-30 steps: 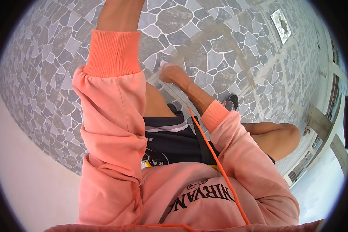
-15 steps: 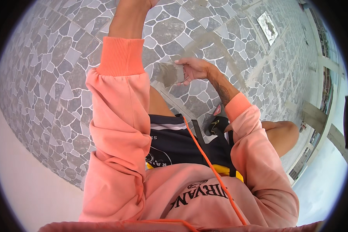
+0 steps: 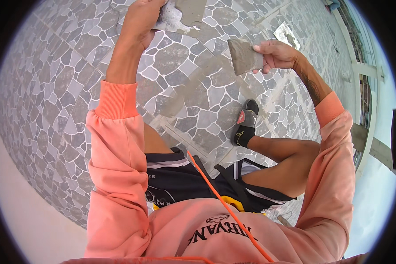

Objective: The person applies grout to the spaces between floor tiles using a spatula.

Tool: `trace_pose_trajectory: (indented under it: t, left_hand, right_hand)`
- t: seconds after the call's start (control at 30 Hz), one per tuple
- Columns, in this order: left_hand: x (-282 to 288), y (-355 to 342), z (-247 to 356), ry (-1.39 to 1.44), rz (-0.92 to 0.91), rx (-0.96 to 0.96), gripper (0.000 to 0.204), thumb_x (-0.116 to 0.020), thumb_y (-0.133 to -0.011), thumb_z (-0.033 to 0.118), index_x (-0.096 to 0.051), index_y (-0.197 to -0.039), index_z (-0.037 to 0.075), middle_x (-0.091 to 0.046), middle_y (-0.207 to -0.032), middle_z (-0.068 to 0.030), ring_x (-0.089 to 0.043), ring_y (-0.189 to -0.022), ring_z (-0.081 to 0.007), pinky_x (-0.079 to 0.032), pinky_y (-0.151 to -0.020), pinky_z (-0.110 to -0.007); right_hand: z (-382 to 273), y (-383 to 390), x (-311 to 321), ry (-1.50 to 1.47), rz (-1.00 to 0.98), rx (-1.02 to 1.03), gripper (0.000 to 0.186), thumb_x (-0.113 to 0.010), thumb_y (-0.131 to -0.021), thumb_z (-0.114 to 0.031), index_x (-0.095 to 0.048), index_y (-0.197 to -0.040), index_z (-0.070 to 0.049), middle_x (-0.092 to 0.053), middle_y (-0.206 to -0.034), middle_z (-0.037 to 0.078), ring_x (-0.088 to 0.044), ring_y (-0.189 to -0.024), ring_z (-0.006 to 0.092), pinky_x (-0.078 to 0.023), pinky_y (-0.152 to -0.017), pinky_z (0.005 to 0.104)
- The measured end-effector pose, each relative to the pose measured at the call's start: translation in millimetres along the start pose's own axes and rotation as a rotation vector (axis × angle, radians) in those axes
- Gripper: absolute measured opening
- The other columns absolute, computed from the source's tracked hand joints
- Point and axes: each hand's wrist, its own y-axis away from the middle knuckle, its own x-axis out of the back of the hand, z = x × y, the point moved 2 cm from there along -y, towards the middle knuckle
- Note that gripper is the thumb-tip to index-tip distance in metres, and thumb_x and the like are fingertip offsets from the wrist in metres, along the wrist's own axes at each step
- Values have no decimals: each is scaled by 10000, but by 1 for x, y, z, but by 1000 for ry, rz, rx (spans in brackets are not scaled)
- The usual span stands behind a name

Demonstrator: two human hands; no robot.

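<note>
My left hand [image 3: 143, 22] is closed at the near edge of a flat metallic plate [image 3: 174, 20], partly cut off by the top of the picture. Wet grey mortar [image 3: 192, 11] lies on the plate's right side. Farther right, my right hand [image 3: 275, 55] pinches a thin, squarish scraper [image 3: 245, 57] between thumb and fingers. Grey mortar coats its face, so its material cannot be made out. The scraper is held above the stone-patterned tile floor [image 3: 174, 66], apart from the plate.
A shiny sheet [image 3: 287, 35] with a grey smear lies on the floor at the far right. Grey residue [image 3: 174, 105] runs along a tile joint in front of me. My shod foot [image 3: 246, 119] is below the scraper. Part of another person [image 3: 333, 6] shows at the top right.
My right hand has moved right and away from me, raising the scraper off the floor. My left hand has come back into view with the plate. My right leg has shifted outward.
</note>
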Motion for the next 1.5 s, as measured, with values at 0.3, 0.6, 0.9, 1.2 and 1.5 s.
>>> trace_pose_trajectory:
  t: [0.3, 0.6, 0.9, 1.2, 1.5]
  left_hand:
    - [20, 41, -9, 2, -21, 290, 435, -519, -943, 146, -459, -1337, -29, -619, -1102, -68, -613, -903, -89, -505, -773, -237]
    - [7, 57, -129, -36, 153, 377, 474, -540, -942, 169, -435, -1363, -24, -616, -1127, -67, -611, -918, -94, -503, -779, -233]
    - [-59, 90, -216, 302, 457, 223, 452, -515, -949, 125, -420, -1359, -39, -620, -1128, -59, -615, -943, -102, -511, -800, -251]
    - [-90, 92, -202, 388, 506, 100, 513, -556, -918, 108, -386, -1369, -69, -637, -1011, -83, -627, -826, -118, -520, -706, -263]
    - [-122, 78, -179, 516, 548, -14, 488, -548, -917, 98, -401, -1354, -62, -621, -1055, -91, -619, -891, -139, -527, -741, -289]
  right_hand:
    - [53, -33, 105, 481, 316, 87, 372, -601, -923, -345, -625, -1033, 10, -634, -887, 54, -599, -828, 125, -514, -744, 293]
    - [100, -113, 97, 1111, 332, 369, 283, -573, -918, -237, -607, -1069, 0, -590, -766, 106, -551, -680, 199, -438, -636, 307]
    - [108, -143, 127, 1501, 195, 778, 269, -556, -855, -41, -586, -1121, -25, -619, -973, 144, -598, -871, 317, -490, -746, 387]
    - [165, -150, 151, 1886, 334, 909, 255, -543, -774, -64, -589, -1021, -20, -560, -970, 130, -537, -960, 313, -444, -846, 396]
    - [154, -159, 138, 1953, 328, 982, 251, -564, -758, -22, -600, -1006, -13, -566, -953, 105, -540, -945, 290, -458, -834, 378]
